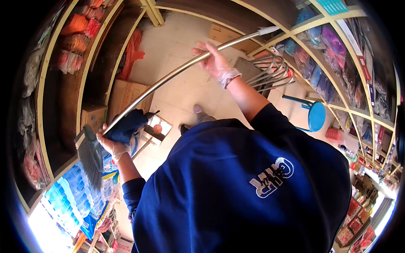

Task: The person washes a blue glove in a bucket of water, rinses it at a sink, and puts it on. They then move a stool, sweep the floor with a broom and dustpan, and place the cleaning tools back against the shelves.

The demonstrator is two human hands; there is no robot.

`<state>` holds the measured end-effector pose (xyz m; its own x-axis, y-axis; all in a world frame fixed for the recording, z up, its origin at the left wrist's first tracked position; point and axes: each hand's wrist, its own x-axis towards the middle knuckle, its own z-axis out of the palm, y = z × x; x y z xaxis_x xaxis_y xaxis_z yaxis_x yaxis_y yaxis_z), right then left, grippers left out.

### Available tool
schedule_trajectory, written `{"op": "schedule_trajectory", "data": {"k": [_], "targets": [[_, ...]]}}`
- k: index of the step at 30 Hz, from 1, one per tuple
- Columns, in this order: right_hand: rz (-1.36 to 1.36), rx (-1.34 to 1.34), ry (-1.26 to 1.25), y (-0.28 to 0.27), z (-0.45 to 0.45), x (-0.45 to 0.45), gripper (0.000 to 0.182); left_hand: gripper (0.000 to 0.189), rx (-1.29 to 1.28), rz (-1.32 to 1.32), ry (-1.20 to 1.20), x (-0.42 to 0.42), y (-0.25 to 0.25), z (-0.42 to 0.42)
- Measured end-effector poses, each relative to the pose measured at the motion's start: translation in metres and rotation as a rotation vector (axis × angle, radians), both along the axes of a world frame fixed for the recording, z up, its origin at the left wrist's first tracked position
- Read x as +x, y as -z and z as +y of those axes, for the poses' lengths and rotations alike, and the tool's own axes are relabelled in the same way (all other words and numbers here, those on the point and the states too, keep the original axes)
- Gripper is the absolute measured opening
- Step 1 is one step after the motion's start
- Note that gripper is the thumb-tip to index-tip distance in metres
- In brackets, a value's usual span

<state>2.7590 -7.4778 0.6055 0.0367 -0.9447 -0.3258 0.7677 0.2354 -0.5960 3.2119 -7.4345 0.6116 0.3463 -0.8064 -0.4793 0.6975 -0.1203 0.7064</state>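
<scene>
A broom with a shiny metal handle (177, 70) is held slantwise in front of me. Its grey bristle head (91, 163) hangs at the left, and a whitish tip caps the far end at upper right. My left hand (114, 146), in a clear plastic glove, holds the handle just beside the head. Farther up the handle, my right hand (216, 63) wears a similar glove. The metal tube crosses that hand between thumb and fingers, which are loosely spread. Dark blue cloth (125, 128) bunches beside my left hand, partly behind the handle.
Wooden-framed shelves (83, 69) with bagged goods curve around both sides. Cardboard boxes (126, 95) stand at left. Metal-legged stools (269, 68) are stacked at right, near a blue stool (316, 116). Packs of bottles (74, 183) sit lower left. Tiled floor (177, 41) shows beyond my feet.
</scene>
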Motion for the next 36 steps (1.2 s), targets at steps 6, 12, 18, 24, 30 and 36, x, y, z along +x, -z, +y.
{"op": "schedule_trajectory", "data": {"k": [6,12,18,24,30,36], "targets": [[0.096,-0.281,0.033,-0.045,-0.042,-0.033,0.026,0.052,0.014,-0.362,0.105,-0.048,-0.038,-0.007],[0.321,-0.434,-0.140,-0.166,-0.115,-0.029,0.026,0.047,-0.013,-0.711,0.426,-0.021,0.027,0.024],[0.913,-0.496,-0.191,-0.206,-0.079,0.126,0.030,0.036,0.490,-0.859,0.589,-0.008,0.030,0.109],[0.960,-0.640,-0.649,-0.155,-0.021,0.277,0.038,0.051,0.858,-0.814,0.233,0.072,0.084,0.217],[0.891,-0.815,-1.139,-0.091,0.034,0.395,0.026,0.081,0.996,-0.906,0.305,0.126,0.084,0.241],[1.106,-1.068,-1.273,-0.039,0.072,0.470,0.025,0.090,0.931,-0.939,0.426,0.144,0.073,0.227]]}}
